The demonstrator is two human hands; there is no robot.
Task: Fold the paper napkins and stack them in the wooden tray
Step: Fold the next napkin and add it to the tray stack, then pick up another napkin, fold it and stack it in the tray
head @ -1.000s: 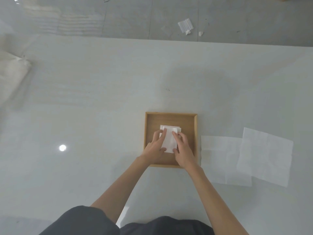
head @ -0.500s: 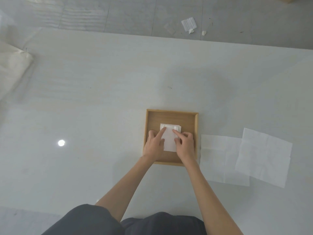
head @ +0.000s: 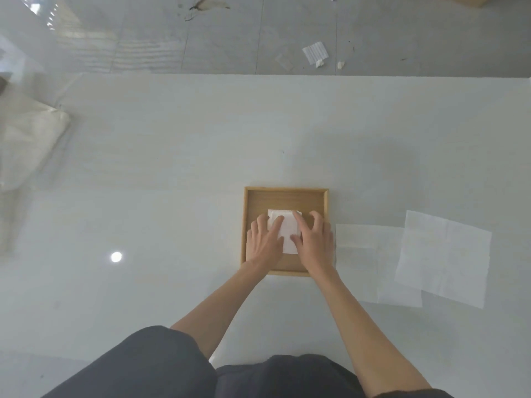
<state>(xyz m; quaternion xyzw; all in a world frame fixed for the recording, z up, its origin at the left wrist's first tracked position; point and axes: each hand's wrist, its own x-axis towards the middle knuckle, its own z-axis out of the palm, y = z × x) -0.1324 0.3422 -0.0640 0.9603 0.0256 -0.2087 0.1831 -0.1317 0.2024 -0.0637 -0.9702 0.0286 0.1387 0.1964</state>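
On the white surface [head: 172, 168], right in front of the person, sits the wooden tray [head: 285, 190]. Near its middle lies a small stack of folded napkins [head: 288, 229]. Both hands are down on the stack, side by side with a small gap between them. The left hand [head: 265, 243] has straight fingers and lies on the left part of the stack. The right hand [head: 315, 243] has its fingers spread wide. One finger presses the right part of the stack, and the others reach over the tray floor beside it. Neither hand grips anything. The hands hide the sides of the stack and much of the tray's near rim, so only the middle and far edge of the white paper show.

Two napkins lie flat to the right. The first flat napkin [head: 363, 254] is just beside the tray, near the right wrist. The second flat napkin [head: 444, 258] lies partly on top of it, farther right and a bit turned. Far off at the left edge is a lump of cream cloth [head: 31, 139]. A round spot of light [head: 116, 256] shines on the surface left of the tray. Past the far edge is the grey floor [head: 230, 33], with a few paper scraps [head: 315, 53] on it. At the bottom are the person's dark clothes [head: 161, 366].
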